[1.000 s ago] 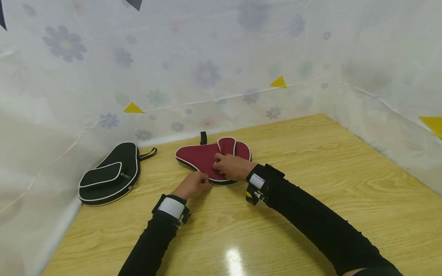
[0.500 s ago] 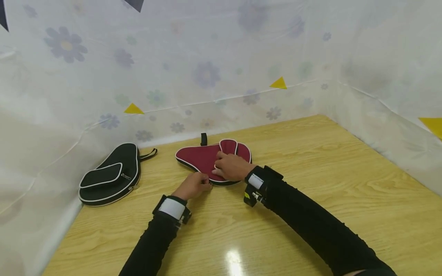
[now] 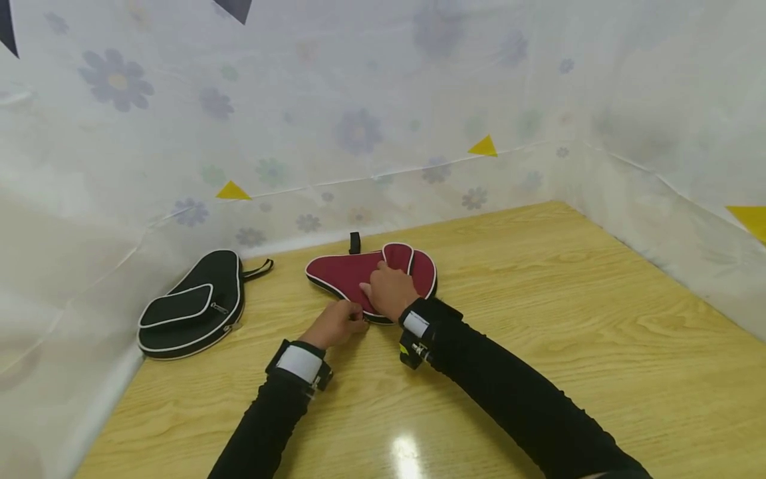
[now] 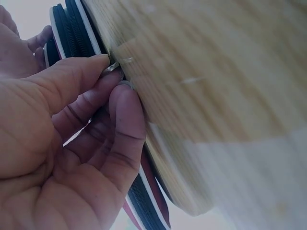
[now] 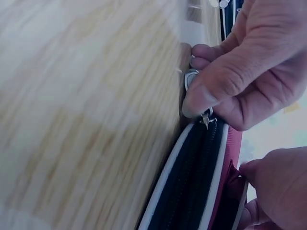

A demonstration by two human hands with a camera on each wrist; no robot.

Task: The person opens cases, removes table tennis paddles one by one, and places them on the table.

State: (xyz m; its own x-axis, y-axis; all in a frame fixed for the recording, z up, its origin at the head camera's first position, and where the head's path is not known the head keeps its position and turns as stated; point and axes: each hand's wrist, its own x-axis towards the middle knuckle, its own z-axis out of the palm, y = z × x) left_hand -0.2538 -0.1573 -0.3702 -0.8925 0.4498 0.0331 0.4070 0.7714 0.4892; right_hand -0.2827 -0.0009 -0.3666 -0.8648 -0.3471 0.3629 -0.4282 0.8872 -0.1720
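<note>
A dark red table tennis bat case (image 3: 341, 269) with white piping lies flat on the wooden table, its pocket (image 3: 397, 254) facing up. At its near edge my left hand (image 3: 335, 323) pinches the metal zipper pull (image 5: 191, 78) between thumb and fingers. In the right wrist view the zipper track (image 5: 194, 167) runs along the black side from that slider, its teeth together where seen. My right hand (image 3: 391, 293) lies over the case by the pocket. Its thumb and curled fingers hold the red fabric, which puckers at the thumb; some fingertips are hidden.
A black bat case (image 3: 218, 283) with a pocket and wrist loop lies on the left of the table (image 3: 538, 319). The red case's black strap (image 3: 355, 243) points toward the back. Flower-printed white sheeting (image 3: 359, 166) encloses the back and sides.
My right hand and forearm have shifted left, and the hand has turned so its fingers point more toward the back. The left hand stays at the zipper pull. The red case has barely moved.
</note>
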